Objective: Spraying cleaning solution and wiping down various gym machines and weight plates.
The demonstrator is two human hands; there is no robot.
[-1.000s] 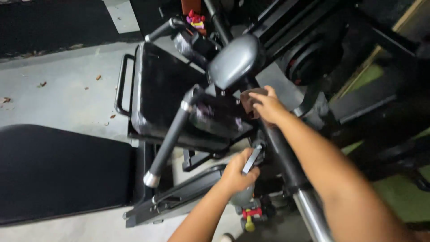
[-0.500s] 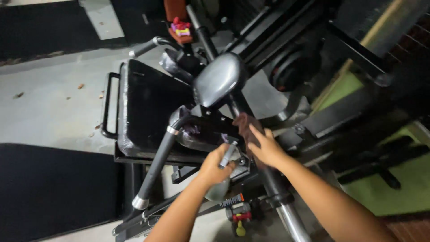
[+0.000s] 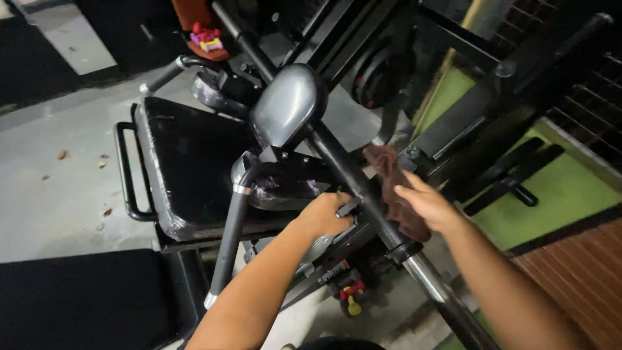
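The right hand point(image 3: 431, 209) is pressing a brown rag point(image 3: 392, 188) flat against the black bar point(image 3: 350, 175), fingers spread and open over the cloth rather than curled round it. The left hand point(image 3: 324, 215) is closing round a small metal lever point(image 3: 348, 207) just left of the bar, below the grey pad point(image 3: 285, 107). The rag is lying draped along the bar, partly under the right palm and partly trailing beyond the fingertips toward the pad.

With only palm pressure holding it, the rag is likely to be slipping off the round bar and dropping toward the floor point(image 3: 58, 194) beneath the hands. The loose end is also hanging close to the bracket point(image 3: 304, 170) by the left hand, where it could be snagging. If the lever gives way, the left fingers could be getting pinched against the frame.
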